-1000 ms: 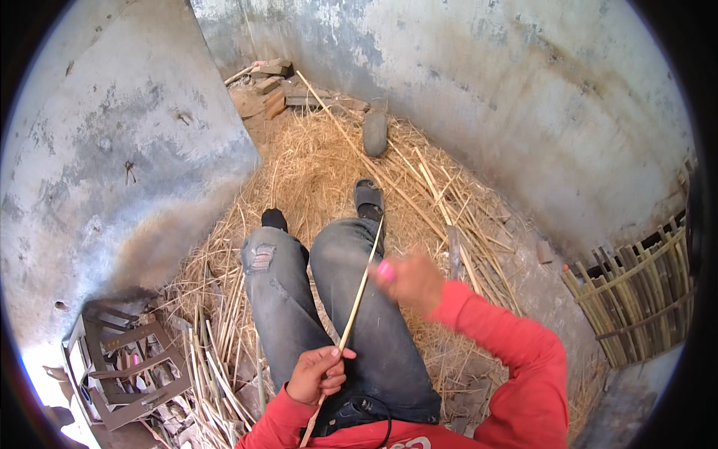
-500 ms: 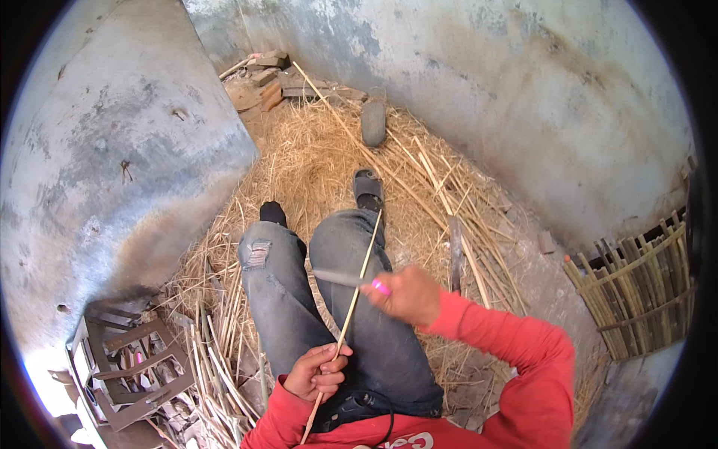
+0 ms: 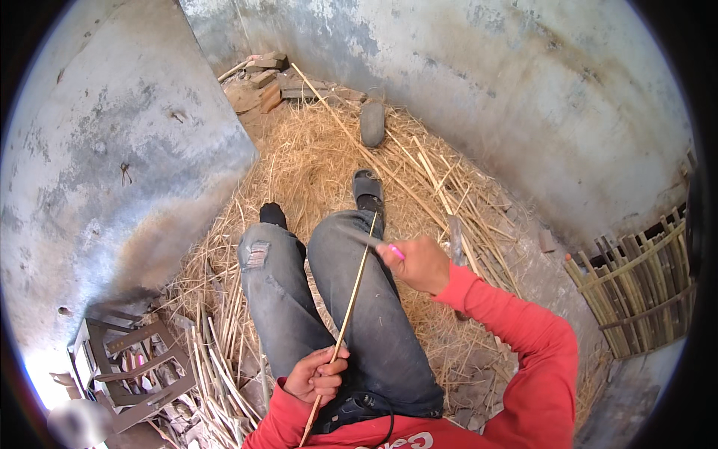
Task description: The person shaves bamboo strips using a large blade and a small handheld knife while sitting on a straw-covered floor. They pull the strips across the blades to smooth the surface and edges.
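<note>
A thin pale bamboo strip (image 3: 354, 298) slants up from my lap across my right thigh toward the sandalled foot. My left hand (image 3: 317, 376) is closed around its lower part, near my waist. In my right hand (image 3: 421, 263) is a knife (image 3: 362, 237) with a pink handle, and the fingers are wrapped round that handle. The grey blade, a little blurred, points left and crosses the strip near its upper end. Whether the edge touches the strip I cannot tell.
Straw and shavings (image 3: 307, 157) cover the ground, with bamboo strips (image 3: 449, 198) lying right and more strips (image 3: 217, 367) at left. A long blade-like tool (image 3: 455, 239) lies beside my right hand. Around me are a slatted basket (image 3: 639, 292), a brown frame (image 3: 142, 367), bricks (image 3: 269, 75) and walls.
My right hand and the knife have moved up along the strip, away from my body and slightly right. My left hand keeps its hold in nearly the same place.
</note>
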A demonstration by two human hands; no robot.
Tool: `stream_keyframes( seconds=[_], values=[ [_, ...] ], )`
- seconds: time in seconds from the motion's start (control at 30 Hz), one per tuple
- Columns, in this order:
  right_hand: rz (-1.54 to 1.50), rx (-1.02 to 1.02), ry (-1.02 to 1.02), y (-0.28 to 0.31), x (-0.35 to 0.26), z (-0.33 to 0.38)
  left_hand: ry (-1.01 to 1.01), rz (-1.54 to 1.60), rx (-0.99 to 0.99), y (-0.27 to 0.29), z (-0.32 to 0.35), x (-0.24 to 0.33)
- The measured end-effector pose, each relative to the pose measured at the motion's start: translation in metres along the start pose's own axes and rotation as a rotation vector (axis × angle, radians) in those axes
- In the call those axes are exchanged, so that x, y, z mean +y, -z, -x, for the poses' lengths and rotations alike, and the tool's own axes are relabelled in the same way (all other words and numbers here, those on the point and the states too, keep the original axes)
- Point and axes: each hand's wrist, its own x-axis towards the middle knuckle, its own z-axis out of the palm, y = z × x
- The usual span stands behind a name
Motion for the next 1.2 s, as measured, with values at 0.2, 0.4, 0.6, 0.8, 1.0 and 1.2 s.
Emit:
stream_keyframes(
  seconds=[0.2, 0.4, 0.6, 0.8, 1.0, 1.2],
  values=[
    [0.042, 0.085, 0.109, -0.002, 0.026, -0.004, 0.016, 0.007, 0.003, 0.002, 0.005, -0.005],
    [-0.371, 0.249, 0.041, 0.007, -0.014, 0.002, 0.043, 0.066, -0.027, 0.005, 0.005, -0.009],
    [-0.297, -0.031, -0.053, 0.007, -0.043, 0.020, -0.172, -0.469, 0.248, -0.026, -0.015, -0.012],
    [-0.108, 0.045, 0.031, -0.002, -0.008, 0.018, -0.329, -0.761, 0.389, -0.038, -0.026, -0.015],
    [0.049, -0.027, 0.056, -0.012, -0.010, 0.027, -0.287, -0.698, 0.408, -0.037, -0.020, -0.014],
    [0.038, 0.045, 0.057, -0.009, -0.004, 0.015, -0.263, -0.637, 0.402, -0.031, -0.017, -0.010]
  ],
)
